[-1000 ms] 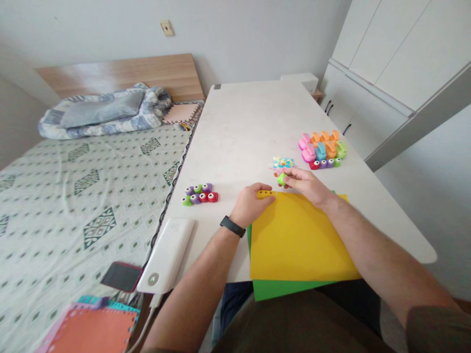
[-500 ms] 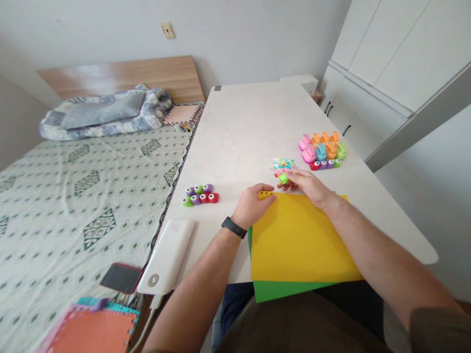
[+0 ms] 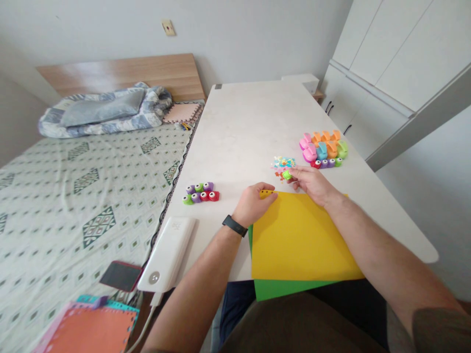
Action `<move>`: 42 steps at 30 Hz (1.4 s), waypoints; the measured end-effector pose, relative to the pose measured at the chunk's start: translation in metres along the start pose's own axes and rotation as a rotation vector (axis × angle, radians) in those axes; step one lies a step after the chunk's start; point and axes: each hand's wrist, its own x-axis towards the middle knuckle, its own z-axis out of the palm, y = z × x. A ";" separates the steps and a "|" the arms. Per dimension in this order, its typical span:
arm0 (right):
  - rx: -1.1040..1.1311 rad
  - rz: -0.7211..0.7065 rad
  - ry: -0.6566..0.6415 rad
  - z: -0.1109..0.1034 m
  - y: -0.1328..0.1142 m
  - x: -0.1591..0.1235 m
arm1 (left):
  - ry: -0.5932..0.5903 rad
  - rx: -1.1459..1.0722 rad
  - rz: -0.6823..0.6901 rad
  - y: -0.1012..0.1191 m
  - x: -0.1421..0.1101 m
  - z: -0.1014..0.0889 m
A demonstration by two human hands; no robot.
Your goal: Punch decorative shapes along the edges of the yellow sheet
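My right hand (image 3: 311, 182) pinches a small green paper punch (image 3: 286, 174) just beyond the far edge of a yellow foam sheet (image 3: 300, 240), right beside a little heap of coloured cut-outs (image 3: 282, 163). My left hand (image 3: 254, 203), with a black band on the wrist, is curled with its fingers pressing the sheet's far left corner, where a few small holes show. A green sheet (image 3: 279, 288) lies under the yellow one at the table's near edge.
A cluster of larger coloured punches (image 3: 323, 148) sits on the white table (image 3: 250, 122) to the right. Several small punches (image 3: 200, 192) lie left of my hands. A white power bank (image 3: 167, 255) rests on the table's near left corner. A bed (image 3: 84, 181) lies alongside, holding a phone (image 3: 121, 276) and foam sheets (image 3: 88, 328).
My right hand has carried the green punch a short way forward off the yellow sheet to the heap of cut-outs. My left hand has stayed on the sheet's corner.
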 end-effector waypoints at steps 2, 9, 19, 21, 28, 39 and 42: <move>0.008 -0.007 0.028 -0.001 0.001 0.001 | -0.001 0.008 -0.003 0.000 0.000 0.000; -0.022 -0.010 0.097 -0.007 0.005 0.005 | -0.004 0.016 -0.005 -0.003 0.001 0.001; -0.048 0.005 0.093 -0.009 0.006 0.005 | 0.007 0.012 0.007 -0.005 0.002 0.001; -0.055 0.000 0.109 -0.010 0.006 0.006 | 0.008 0.017 0.005 -0.005 0.002 0.001; -0.055 -0.004 0.136 -0.012 0.008 0.010 | 0.015 0.029 0.000 -0.004 0.002 0.002; 0.050 0.043 0.106 -0.012 0.002 0.011 | 0.010 0.018 -0.013 -0.002 0.001 0.001; 0.050 0.053 0.106 -0.011 0.002 0.011 | 0.009 0.017 -0.009 -0.003 0.001 0.001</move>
